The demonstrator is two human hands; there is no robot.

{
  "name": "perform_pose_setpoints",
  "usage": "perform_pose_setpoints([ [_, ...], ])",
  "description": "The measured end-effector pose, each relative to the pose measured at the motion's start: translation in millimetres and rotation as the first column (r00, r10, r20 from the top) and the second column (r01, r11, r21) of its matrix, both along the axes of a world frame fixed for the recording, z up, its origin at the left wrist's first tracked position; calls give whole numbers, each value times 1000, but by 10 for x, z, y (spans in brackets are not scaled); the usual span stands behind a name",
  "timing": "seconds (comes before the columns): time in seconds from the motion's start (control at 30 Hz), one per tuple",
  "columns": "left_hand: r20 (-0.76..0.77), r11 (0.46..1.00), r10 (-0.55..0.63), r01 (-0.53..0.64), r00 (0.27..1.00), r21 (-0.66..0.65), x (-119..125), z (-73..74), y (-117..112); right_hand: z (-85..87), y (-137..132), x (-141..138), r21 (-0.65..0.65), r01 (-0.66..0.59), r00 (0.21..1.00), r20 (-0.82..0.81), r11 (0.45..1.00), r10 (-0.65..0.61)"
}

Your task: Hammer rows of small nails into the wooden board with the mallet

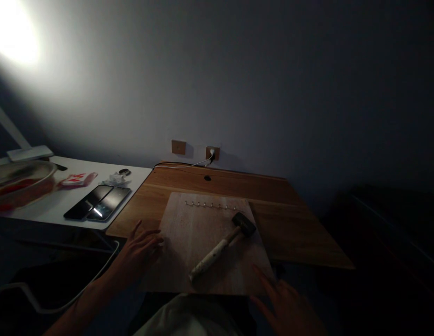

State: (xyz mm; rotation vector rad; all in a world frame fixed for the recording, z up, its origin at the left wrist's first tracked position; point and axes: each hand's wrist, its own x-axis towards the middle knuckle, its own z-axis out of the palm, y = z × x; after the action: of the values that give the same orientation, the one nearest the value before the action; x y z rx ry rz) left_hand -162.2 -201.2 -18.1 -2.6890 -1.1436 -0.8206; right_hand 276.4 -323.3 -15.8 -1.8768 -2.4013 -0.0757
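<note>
A pale wooden board (182, 247) lies flat on the desk, with a row of several small metal pins or hooks (210, 205) along its far edge. Across it rests a black-headed mallet (223, 242), its head (244, 224) towards the pins and its taped wooden handle (211, 256) towards me. My left hand (141, 249) lies with spread fingers at the board's left edge, holding nothing. My right hand (285, 305) hovers at the near right corner of the board, its fingers apart, and is nearest the mallet's handle without touching it.
The board sits on a wooden desk (258, 186) below a wall socket (212, 152) with a plugged-in cable. To the left, a white table (45, 207) carries two dark phones (98, 203), a glass dish (23, 183) and small packets. A cable loops at lower left.
</note>
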Motion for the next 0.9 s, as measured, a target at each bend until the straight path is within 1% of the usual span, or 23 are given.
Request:
perform_pose_setpoints([
  [0.2, -8, 1000, -21, 21, 1000, 4, -1, -35, 36, 140, 13, -99, -41, 32, 995, 92, 999, -28],
  [0.3, -2, 1000, -19, 19, 1000, -4, 49, -14, 57, 184, 15, -116, -33, 16, 998, 57, 999, -14],
  [0.37, 1, 1000, -8, 8, 1000, -4, 85, 5, 74, 191, 22, -109, -27, 16, 999, 37, 1000, -15],
  [0.47, 6, 1000, 1, -1, 1000, 1, 122, 8, 108, 205, 38, -111, -52, 35, 998, 50, 998, -33],
  [0.6, 1, 1000, 5, -5, 1000, -6, 151, -48, 160, 236, 41, -147, -95, 45, 997, 61, 994, -39],
  [0.67, -6, 1000, 19, -20, 1000, -4, 171, -81, 193, 221, 37, -149, -98, 41, 997, 64, 994, -35],
  [0.77, -19, 999, 52, -52, 998, 4, 220, -98, 279, 197, 63, -107, -88, 48, 992, 119, 995, -38],
  [0.8, -20, 998, 64, -64, 998, 7, 245, -92, 321, 222, 92, -92, -89, 43, 990, 135, 995, -31],
  [0.83, -18, 997, 73, -73, 997, 10, 273, -80, 370, 283, 132, -86, -89, 24, 991, 134, 996, -12],
  [0.87, -16, 997, 79, -79, 997, 11, 306, -62, 424, 387, 183, -97, -86, -5, 993, 115, 996, 15],
  [0.9, -14, 997, 83, -82, 996, 10, 344, -39, 480, 540, 241, -129, -60, -49, 996, 71, 997, 53],
])
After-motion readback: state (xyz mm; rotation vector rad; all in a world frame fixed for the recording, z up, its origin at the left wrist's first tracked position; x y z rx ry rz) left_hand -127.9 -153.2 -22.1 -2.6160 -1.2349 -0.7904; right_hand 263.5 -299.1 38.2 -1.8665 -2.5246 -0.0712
